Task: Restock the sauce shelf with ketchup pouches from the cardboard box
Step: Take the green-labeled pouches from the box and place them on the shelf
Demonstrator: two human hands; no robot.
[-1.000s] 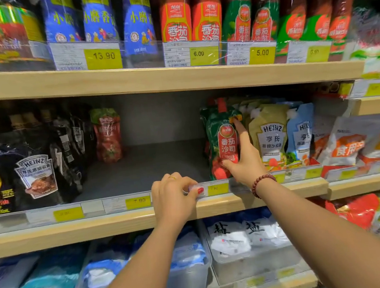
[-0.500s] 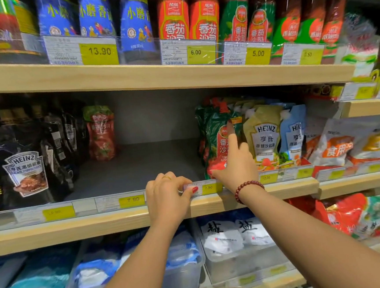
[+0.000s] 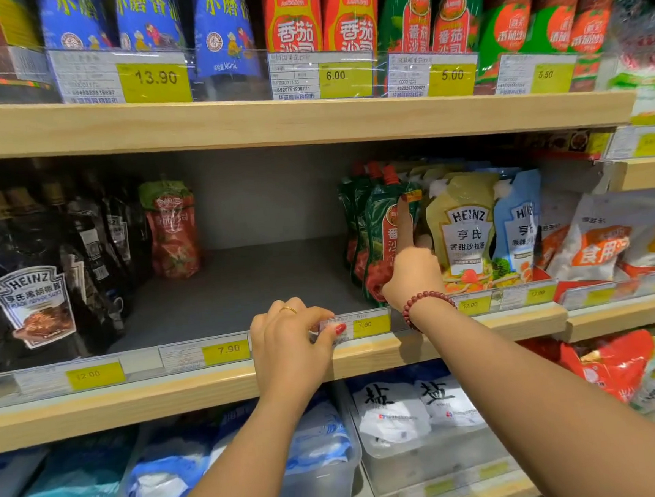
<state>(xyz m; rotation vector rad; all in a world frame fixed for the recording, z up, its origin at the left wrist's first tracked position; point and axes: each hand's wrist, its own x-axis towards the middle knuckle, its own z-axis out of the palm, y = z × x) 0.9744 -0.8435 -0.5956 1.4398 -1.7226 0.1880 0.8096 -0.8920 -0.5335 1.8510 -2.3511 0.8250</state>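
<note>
Green-and-red ketchup pouches [image 3: 373, 220] stand in a row at the right of the middle shelf [image 3: 242, 291]. A lone red ketchup pouch [image 3: 172, 230] stands at the back left of the bare stretch. My right hand [image 3: 411, 272] rests against the front pouch, its index finger straight up along the pouch's right edge and the other fingers curled. My left hand [image 3: 290, 338] grips the shelf's front rail, thumb pinching the 7.90 price label [image 3: 364, 324]. The cardboard box is out of view.
Black Heinz pepper sauce pouches [image 3: 33, 298] fill the shelf's left end. Yellow and blue Heinz dressing pouches [image 3: 471, 231] stand right of the ketchup. Bottles line the top shelf [image 3: 307, 123]. Plastic bins of salt bags [image 3: 395, 412] sit below.
My right index finger has slid a little toward the front pouch's right edge. My left hand has stayed on the rail. The camera has shifted slightly.
</note>
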